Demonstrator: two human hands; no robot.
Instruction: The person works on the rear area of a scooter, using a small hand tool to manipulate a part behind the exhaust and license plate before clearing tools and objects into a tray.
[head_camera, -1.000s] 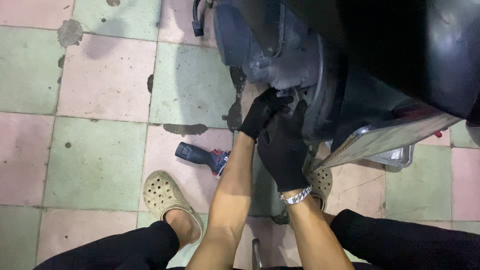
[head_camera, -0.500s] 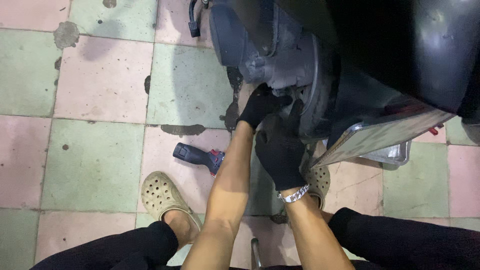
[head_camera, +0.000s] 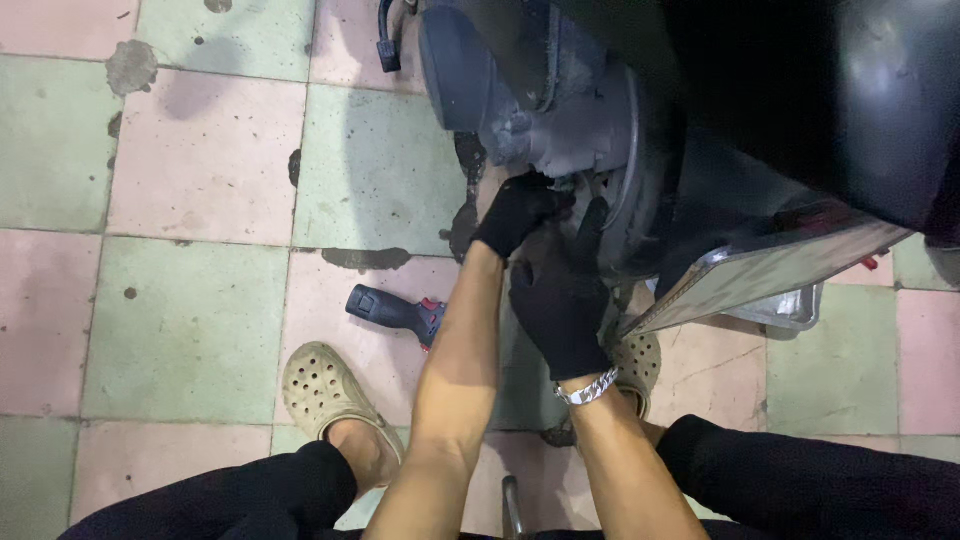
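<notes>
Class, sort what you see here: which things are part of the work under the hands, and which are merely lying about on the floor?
In the work:
left hand, gloved, on the grey engine housing
right hand, gloved, beside it at the wheel

Lying about:
power tool on the tiles
metal tray
black hose end

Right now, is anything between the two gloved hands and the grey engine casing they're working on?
Nothing visible. The left hand and right hand are both already against the underside of the grey engine casing. The power tool lies aside on the tiled floor.
</notes>
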